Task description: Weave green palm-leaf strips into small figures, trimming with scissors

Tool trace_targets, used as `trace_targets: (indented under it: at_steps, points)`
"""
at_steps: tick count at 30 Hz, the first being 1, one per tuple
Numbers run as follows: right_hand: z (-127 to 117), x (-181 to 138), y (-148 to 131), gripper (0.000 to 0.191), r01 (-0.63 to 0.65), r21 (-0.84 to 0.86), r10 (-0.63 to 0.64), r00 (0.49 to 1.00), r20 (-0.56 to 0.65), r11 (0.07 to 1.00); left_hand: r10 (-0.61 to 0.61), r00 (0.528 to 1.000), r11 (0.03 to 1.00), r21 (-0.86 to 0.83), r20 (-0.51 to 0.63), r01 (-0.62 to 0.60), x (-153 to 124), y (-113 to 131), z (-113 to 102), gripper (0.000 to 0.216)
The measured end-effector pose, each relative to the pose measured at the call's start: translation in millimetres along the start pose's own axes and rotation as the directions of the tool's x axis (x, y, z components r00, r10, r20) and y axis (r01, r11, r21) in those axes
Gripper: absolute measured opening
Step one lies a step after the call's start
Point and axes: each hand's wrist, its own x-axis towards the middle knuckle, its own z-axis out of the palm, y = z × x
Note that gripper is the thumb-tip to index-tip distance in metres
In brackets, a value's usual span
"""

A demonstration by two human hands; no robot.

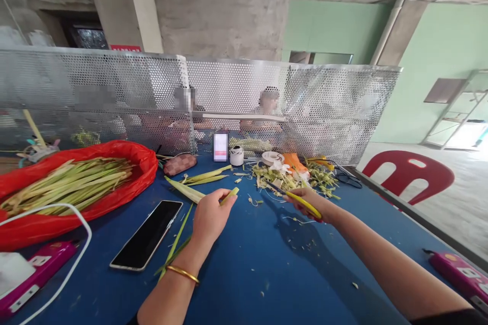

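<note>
My left hand (212, 216), with a gold bangle at the wrist, is closed on a pale green leaf strip (232, 194) pinched between thumb and fingers. To its right, my right hand (307, 200) grips scissors with yellow handles (307, 205); their dark blades point left, toward the left hand but apart from it. Past the scissors lies a heap of green leaf scraps (324, 179). Longer pale green leaves (206, 177) rest on the blue table beyond my left hand. A narrow green leaf (180, 233) lies beside my left forearm.
A red plastic bag (147, 162) holding many long leaves (72, 185) sits at left. A black-screened phone (148, 236) and a purple power strip (41, 269) are nearby. A lit phone (220, 147), white jar (237, 156) and tape roll (272, 158) stand before a perforated metal screen (229, 81).
</note>
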Motion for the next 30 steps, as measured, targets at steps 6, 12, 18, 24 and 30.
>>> trace_targets:
  at_steps: [6,12,18,24,30]
  points:
    - [7.1,12.7,-4.0,0.037,-0.068,-0.026,0.071,0.986,0.148,0.997,0.003,1.0,1.0,-0.012,-0.006,-0.003,-3.0,1.4,-0.8,0.026]
    - [14.6,38.3,-15.3,0.035,-0.006,0.03,0.008,0.998,-0.064,1.0,0.004,1.0,1.0,-0.006,0.006,-0.004,-7.8,5.6,4.4,0.024]
    - [51.1,76.5,-48.9,0.026,-0.016,-0.093,0.016,1.0,-0.002,0.996,0.037,0.998,0.999,0.021,0.052,-0.038,-11.0,4.9,10.9,0.021]
    - [21.0,70.3,-44.1,0.029,0.023,-0.23,-0.071,0.976,-0.204,0.973,0.016,0.997,0.999,-0.031,0.076,-0.013,-9.0,2.2,11.5,0.023]
    - [13.4,17.3,-4.9,0.024,0.058,-0.417,-0.14,0.976,-0.167,0.907,-0.131,0.931,0.75,-0.58,0.34,0.317,-10.5,5.1,11.7,0.025]
